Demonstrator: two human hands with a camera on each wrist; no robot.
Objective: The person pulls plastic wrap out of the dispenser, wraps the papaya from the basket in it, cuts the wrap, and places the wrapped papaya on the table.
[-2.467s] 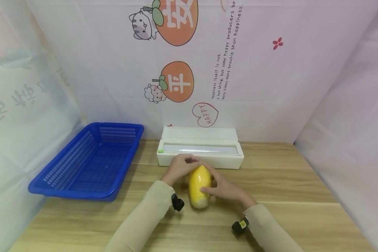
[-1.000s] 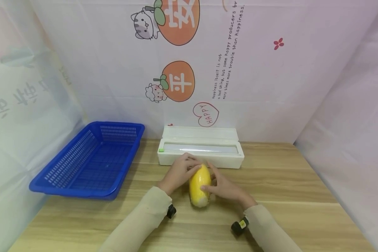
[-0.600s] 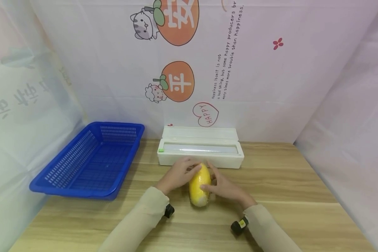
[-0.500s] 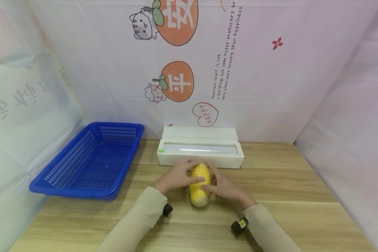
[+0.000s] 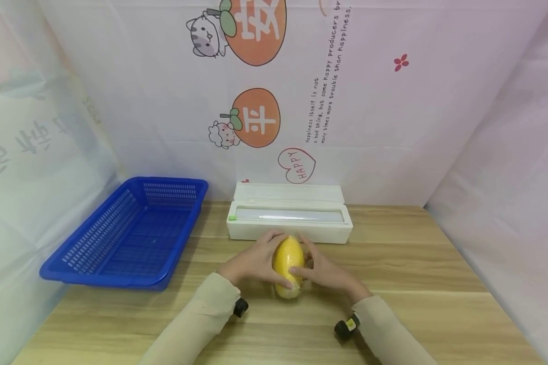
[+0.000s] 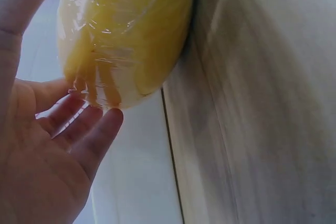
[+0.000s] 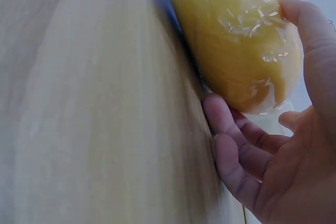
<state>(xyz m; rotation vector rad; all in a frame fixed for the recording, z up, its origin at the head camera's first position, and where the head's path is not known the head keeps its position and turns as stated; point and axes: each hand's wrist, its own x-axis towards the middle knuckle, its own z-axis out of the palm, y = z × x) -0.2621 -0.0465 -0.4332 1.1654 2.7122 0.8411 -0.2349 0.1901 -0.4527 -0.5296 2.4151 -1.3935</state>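
Observation:
A yellow melon (image 5: 286, 258), oblong and tightly wrapped in clear cling film, rests on the table between the two hands. My left hand (image 5: 257, 260) holds its left side, the thumb along the near part and the fingers toward the far end. From the right, my right hand (image 5: 325, 274) holds it with the thumb on top and the fingers round the far side. Glossy film creases show on the melon (image 6: 131, 24) in the left wrist view. In the right wrist view, fingertips (image 7: 219, 109) sit low against the melon (image 7: 236, 45), close to the tabletop.
Just behind the hands stands a white cling film dispenser (image 5: 289, 232), its lid (image 5: 288, 192) raised and a green slider (image 5: 232, 218) at its left end. A blue plastic basket (image 5: 114, 279) lies at the left. Printed cloth (image 5: 370, 121) walls off the wooden table (image 5: 415, 263).
My left hand has slid from the melon's far end toward the near end, its thumb now lower along the side. The right hand and the melon stay almost in place.

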